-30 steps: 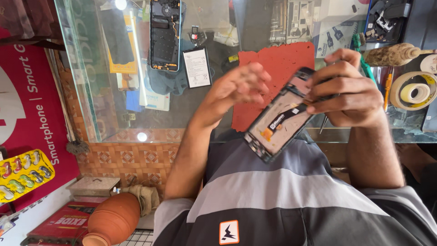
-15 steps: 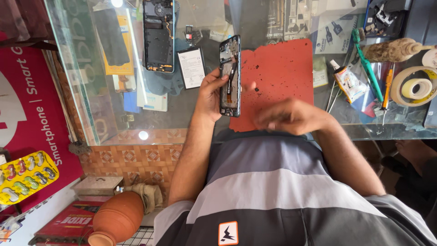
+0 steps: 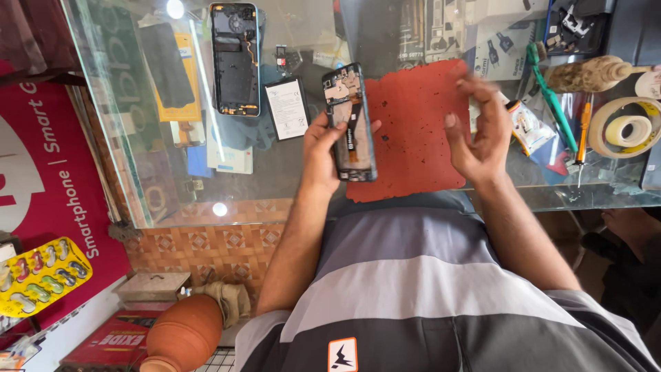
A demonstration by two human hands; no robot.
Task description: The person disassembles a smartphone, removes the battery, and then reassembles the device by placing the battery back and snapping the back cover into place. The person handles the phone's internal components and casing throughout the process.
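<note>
Head view. I look down on a glass surface with my torso in a grey striped shirt at the bottom of the frame.

My left hand is clamped on an opened phone, thumb on its near long edge, fingers behind it. The phone stands tilted on its long axis, inner boards and a flex cable facing me, just over the left edge of a red mat that lies flat on the surface.

My right hand hovers over the mat's right part, blurred, fingers loosely spread and holding nothing that I can make out. The two hands are apart, with bare mat between them.

Left of the phone lies a flat battery, and further left a second phone shell, open side up.

Right of the mat I see a green tool, an orange screwdriver and a tape roll, all well clear of my right hand. A wooden handle lies near the far right edge.

Below the surface, at lower left, a clay pot sits on the floor beside a red banner.
</note>
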